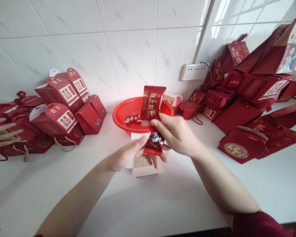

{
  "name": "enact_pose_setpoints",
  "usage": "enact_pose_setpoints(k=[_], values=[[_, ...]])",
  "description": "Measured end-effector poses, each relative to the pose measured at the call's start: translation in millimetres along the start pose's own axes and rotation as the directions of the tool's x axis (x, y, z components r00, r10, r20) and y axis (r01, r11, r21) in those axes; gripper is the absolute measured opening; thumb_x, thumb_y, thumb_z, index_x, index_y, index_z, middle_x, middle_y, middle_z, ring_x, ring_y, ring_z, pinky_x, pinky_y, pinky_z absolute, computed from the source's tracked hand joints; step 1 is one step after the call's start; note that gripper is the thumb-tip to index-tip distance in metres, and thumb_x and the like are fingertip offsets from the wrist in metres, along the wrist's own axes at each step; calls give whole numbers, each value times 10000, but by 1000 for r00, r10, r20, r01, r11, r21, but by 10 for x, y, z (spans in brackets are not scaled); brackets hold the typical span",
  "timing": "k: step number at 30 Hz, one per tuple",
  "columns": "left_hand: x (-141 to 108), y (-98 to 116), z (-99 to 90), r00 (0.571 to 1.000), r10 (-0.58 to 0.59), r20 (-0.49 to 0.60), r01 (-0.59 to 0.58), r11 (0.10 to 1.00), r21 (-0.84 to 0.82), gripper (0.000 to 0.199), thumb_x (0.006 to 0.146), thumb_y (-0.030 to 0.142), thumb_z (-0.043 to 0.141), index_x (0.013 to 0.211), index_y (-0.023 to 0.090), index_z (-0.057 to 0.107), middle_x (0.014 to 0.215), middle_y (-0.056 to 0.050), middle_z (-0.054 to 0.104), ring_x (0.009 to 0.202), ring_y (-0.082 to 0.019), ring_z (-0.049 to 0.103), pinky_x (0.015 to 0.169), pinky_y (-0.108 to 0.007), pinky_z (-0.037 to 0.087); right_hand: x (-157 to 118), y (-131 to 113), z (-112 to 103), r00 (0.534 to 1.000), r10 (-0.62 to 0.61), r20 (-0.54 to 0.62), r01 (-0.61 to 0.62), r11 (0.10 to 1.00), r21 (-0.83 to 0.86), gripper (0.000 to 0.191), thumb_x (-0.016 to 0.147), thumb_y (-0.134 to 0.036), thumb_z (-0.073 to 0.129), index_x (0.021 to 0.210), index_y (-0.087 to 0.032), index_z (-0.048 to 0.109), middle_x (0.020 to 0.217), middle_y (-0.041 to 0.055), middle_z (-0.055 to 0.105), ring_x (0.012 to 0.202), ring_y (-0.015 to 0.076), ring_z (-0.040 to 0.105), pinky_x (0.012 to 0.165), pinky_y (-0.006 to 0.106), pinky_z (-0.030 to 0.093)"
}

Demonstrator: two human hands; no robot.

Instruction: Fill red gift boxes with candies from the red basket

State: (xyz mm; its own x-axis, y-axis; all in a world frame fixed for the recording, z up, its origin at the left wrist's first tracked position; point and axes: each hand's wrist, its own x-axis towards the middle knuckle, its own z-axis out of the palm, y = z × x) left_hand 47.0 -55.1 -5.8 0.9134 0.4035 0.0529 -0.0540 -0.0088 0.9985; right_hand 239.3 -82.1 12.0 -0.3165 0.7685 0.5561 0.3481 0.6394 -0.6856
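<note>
My right hand (179,133) pinches the lower edge of a red snack packet (151,103) with gold lettering, held upright. Just below it, a darker red-brown snack packet (155,141) with white characters lies across the fingers of my left hand (128,151), the thumb at its side. The upper end of this packet meets my right fingers. Under both hands an open box (148,171) with a pale inside stands on the counter, partly hidden. Behind it is a red plastic basket (118,115) with several small wrapped sweets (130,119) at the bottom.
Red gift boxes (61,121) are stacked at the left on the white counter (128,207). Another person's hand (5,133) reaches in at the left edge, blurred. More red boxes (236,144) and bags pile up at the right, near a wall socket strip (195,72).
</note>
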Motion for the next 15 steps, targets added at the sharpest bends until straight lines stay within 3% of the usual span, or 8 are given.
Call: enact_pose_setpoints(k=[3, 5, 8, 12, 15], values=[[11, -39, 13, 995, -43, 86, 54, 990, -131, 580, 982, 558, 280, 1154, 163, 668, 1092, -144, 670, 835, -223, 652, 808, -366, 459, -4, 10, 22, 991, -116, -68, 112, 992, -64, 340, 1036, -394, 383, 746, -217, 403, 500, -67, 391, 402, 75, 399, 407, 221, 290], [16, -49, 13, 995, -43, 87, 57, 985, -163, 528, 958, 554, 358, 1103, 162, 681, 1051, -133, 666, 797, -217, 645, 764, -350, 461, -4, 17, 24, 978, -188, -96, 176, 977, -122, 346, 1034, -371, 396, 725, -215, 393, 529, -54, 402, 449, 81, 401, 438, 223, 312], [18, -40, -11, 998, -10, 63, 20, 986, -165, 465, 910, 557, 490, 1004, 153, 700, 961, -112, 651, 760, -201, 620, 732, -337, 472, -5, 18, 10, 977, -201, -72, 191, 973, -128, 355, 1038, -359, 391, 716, -211, 402, 551, -49, 421, 473, 81, 392, 474, 226, 340], [13, -19, -41, 997, 64, -53, -68, 993, -92, 305, 871, 461, 603, 925, 171, 682, 846, -56, 610, 737, -170, 593, 714, -310, 474, 0, 13, -25, 981, -185, -51, 180, 979, -92, 346, 1039, -350, 404, 736, -196, 467, 624, -31, 489, 543, 85, 462, 541, 227, 379], [-1, 2, -9, 964, 156, -215, -129, 982, 135, 215, 888, 403, 590, 899, 190, 621, 806, -21, 568, 741, -156, 557, 699, -296, 466, 12, 14, -56, 987, -142, -77, 131, 983, -130, 332, 1038, -348, 413, 765, -187, 512, 665, -18, 511, 592, 96, 488, 581, 239, 389]])
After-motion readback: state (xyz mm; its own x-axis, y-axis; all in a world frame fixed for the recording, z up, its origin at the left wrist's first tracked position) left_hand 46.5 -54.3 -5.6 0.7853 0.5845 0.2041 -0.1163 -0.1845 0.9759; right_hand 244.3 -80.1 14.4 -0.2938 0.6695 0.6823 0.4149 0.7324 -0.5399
